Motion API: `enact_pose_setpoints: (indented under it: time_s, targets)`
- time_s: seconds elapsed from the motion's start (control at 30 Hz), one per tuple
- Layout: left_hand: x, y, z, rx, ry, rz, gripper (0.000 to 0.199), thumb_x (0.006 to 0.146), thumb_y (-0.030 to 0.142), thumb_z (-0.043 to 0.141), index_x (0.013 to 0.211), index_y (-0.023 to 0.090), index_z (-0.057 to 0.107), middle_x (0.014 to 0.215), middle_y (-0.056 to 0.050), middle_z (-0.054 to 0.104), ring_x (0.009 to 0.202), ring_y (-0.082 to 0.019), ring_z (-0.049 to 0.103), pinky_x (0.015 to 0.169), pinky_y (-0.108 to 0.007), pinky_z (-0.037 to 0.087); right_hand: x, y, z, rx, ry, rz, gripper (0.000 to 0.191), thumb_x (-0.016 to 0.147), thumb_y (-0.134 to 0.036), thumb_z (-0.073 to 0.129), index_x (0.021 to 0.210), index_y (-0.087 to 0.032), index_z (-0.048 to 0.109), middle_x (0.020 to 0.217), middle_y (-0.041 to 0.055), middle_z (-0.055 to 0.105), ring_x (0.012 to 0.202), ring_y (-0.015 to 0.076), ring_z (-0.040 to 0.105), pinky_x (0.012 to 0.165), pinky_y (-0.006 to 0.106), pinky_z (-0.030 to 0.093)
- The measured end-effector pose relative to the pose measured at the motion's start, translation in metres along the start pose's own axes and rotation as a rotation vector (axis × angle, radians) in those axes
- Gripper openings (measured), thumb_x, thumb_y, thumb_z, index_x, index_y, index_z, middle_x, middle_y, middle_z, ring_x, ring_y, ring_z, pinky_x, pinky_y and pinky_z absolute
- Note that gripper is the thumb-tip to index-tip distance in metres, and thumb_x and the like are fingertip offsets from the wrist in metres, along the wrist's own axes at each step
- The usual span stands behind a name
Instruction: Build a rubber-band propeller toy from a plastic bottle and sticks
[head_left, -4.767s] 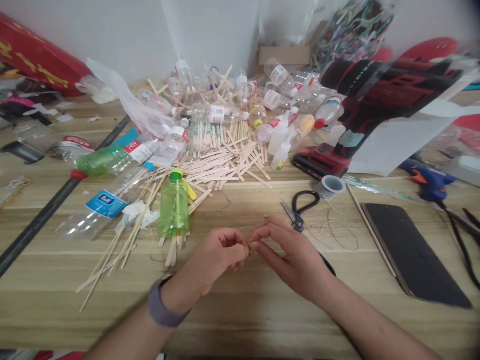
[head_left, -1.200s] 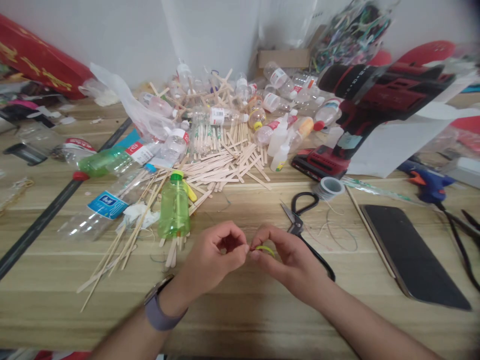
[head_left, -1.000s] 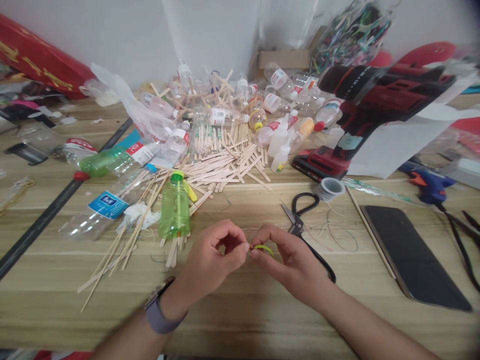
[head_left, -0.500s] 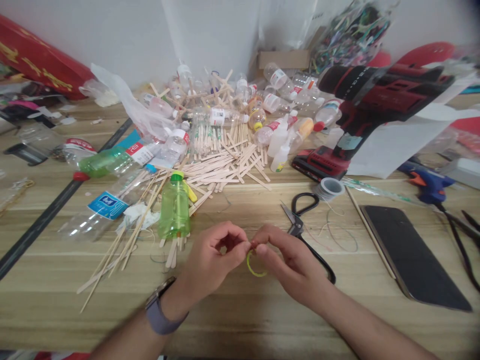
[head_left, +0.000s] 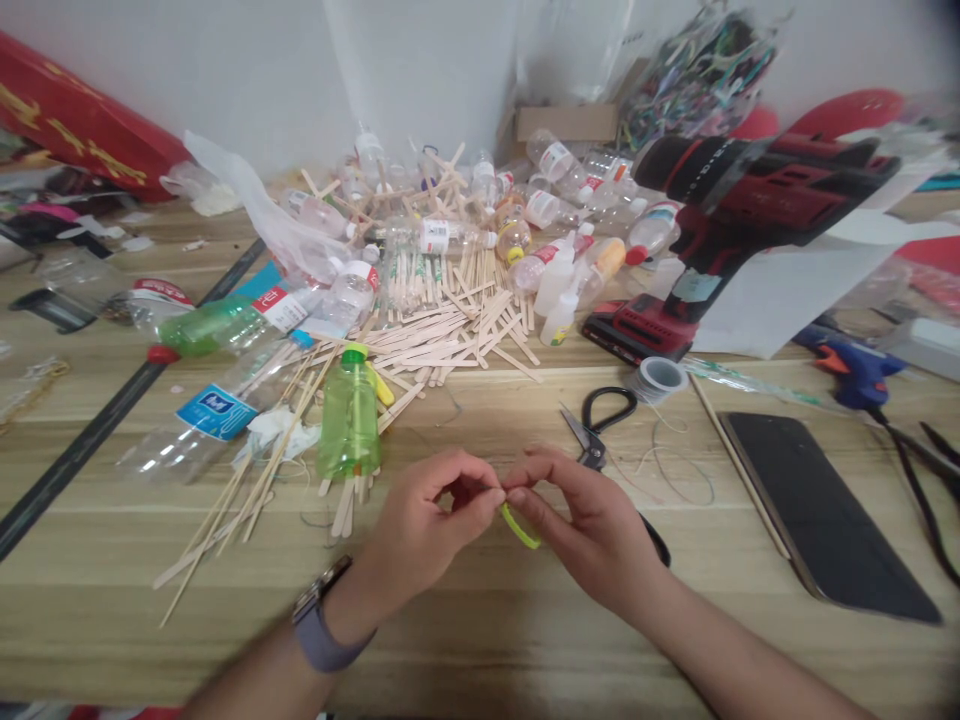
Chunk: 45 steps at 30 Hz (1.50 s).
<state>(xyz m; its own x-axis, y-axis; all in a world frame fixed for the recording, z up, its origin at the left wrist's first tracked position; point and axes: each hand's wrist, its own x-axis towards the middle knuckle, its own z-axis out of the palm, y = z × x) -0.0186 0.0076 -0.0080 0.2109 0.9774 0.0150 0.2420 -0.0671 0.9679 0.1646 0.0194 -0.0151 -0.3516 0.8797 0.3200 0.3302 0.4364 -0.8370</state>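
Note:
My left hand (head_left: 442, 515) and my right hand (head_left: 577, 515) meet fingertip to fingertip over the front of the table. Between them hangs a thin yellow-green band (head_left: 520, 528), curved below the pinched fingers. Both thumbs and forefingers are pressed together on it; the exact grip point is hidden by the fingertips. Black-handled scissors (head_left: 592, 450) lie partly under my right hand, blades slightly apart. To the left of my left hand stands a green plastic bottle (head_left: 349, 420).
Behind lie a pile of wooden sticks (head_left: 450, 335) and several plastic bottles (head_left: 450, 236). On the right are a red cordless drill (head_left: 694, 255), a grey tape roll (head_left: 658, 380), a phone (head_left: 817, 510) and a blue glue gun (head_left: 855, 370). A dark bar (head_left: 90, 440) crosses the left.
The yellow-green band has gone from a rounded loop to a flatter, slanted strip below my fingers. Both hands have shifted only slightly and still pinch together.

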Motion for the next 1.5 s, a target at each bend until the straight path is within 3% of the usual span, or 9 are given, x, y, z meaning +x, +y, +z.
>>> enact_pose_setpoints:
  time_s: [0.23,0.33,0.5,0.63,0.77,0.9,1.03,1.27,1.5]
  targets:
    - [-0.002,0.001,-0.004,-0.243,0.037,-0.097,0.025,0.083,0.030,0.068,0.066,0.019,0.053,0.060,0.005,0.051,0.055,-0.009,0.042,0.052,-0.021,0.034,-0.006,0.001,0.000,0.028,0.085,0.009,0.015,0.099,-0.022,0.044,0.087,-0.025,0.051,0.077,-0.0006,0.057,0.072,0.0159,0.057,0.065,0.026,0.046]
    - [-0.002,0.001,-0.003,-0.364,0.007,-0.054,0.031,0.084,0.034,0.071,0.066,0.019,0.051,0.060,0.006,0.046,0.056,-0.009,0.040,0.052,-0.021,0.033,-0.008,0.001,0.002,0.076,0.095,-0.015,0.016,0.100,-0.022,0.041,0.086,-0.025,0.048,0.077,-0.0011,0.055,0.072,0.0160,0.055,0.067,0.027,0.046]
    - [-0.001,-0.005,0.002,-0.609,-0.092,0.050,0.028,0.088,0.034,0.071,0.073,0.018,0.054,0.097,-0.003,0.064,0.064,-0.007,0.052,0.060,-0.023,0.040,-0.005,0.000,0.005,0.085,0.058,0.074,0.018,0.099,-0.025,0.044,0.082,-0.023,0.050,0.073,-0.0016,0.052,0.065,0.0155,0.050,0.060,0.027,0.040]
    - [0.001,-0.010,0.007,-0.764,-0.192,0.046,0.025,0.094,0.030,0.065,0.078,0.019,0.049,0.082,0.002,0.065,0.057,-0.006,0.051,0.060,-0.023,0.040,-0.004,0.000,0.007,0.340,-0.007,0.217,0.024,0.100,-0.038,0.046,0.082,-0.023,0.050,0.074,-0.0013,0.049,0.069,0.0163,0.046,0.064,0.029,0.039]
    - [0.003,-0.013,0.008,-0.702,-0.162,0.078,0.025,0.095,0.033,0.062,0.079,0.019,0.049,0.074,0.004,0.059,0.063,-0.008,0.051,0.066,-0.025,0.041,-0.006,0.001,0.013,0.700,-0.060,0.369,0.033,0.097,-0.050,0.051,0.079,-0.023,0.048,0.074,-0.0024,0.043,0.072,0.0163,0.041,0.068,0.030,0.035]
    - [0.003,-0.010,0.005,-0.602,-0.152,0.099,0.025,0.096,0.035,0.061,0.080,0.020,0.048,0.072,0.003,0.057,0.070,-0.012,0.054,0.070,-0.028,0.043,-0.011,0.001,0.018,0.825,-0.099,0.470,0.033,0.096,-0.050,0.055,0.079,-0.022,0.048,0.073,-0.0032,0.041,0.072,0.0157,0.037,0.067,0.031,0.031]
    - [0.001,-0.007,0.003,-0.522,-0.131,0.124,0.025,0.095,0.034,0.061,0.079,0.020,0.049,0.073,0.003,0.057,0.070,-0.011,0.053,0.068,-0.026,0.042,-0.015,-0.004,0.016,0.794,-0.102,0.430,0.032,0.097,-0.049,0.054,0.080,-0.023,0.048,0.073,-0.0038,0.039,0.070,0.0154,0.033,0.065,0.030,0.030]
    - [0.002,-0.007,0.003,-0.494,-0.154,0.142,0.028,0.094,0.037,0.063,0.078,0.020,0.048,0.071,0.002,0.057,0.068,-0.011,0.051,0.063,-0.025,0.038,-0.017,-0.009,0.011,0.468,-0.141,0.280,0.032,0.101,-0.049,0.044,0.083,-0.023,0.049,0.075,-0.0019,0.045,0.069,0.0160,0.037,0.063,0.029,0.032]
    - [0.005,-0.008,0.004,-0.745,-0.126,0.061,0.031,0.090,0.036,0.069,0.075,0.020,0.047,0.070,0.003,0.060,0.061,-0.009,0.051,0.062,-0.024,0.038,-0.007,-0.007,0.008,0.572,-0.075,0.383,0.039,0.093,-0.056,0.056,0.076,-0.022,0.052,0.068,-0.0040,0.042,0.063,0.0138,0.036,0.058,0.027,0.033]
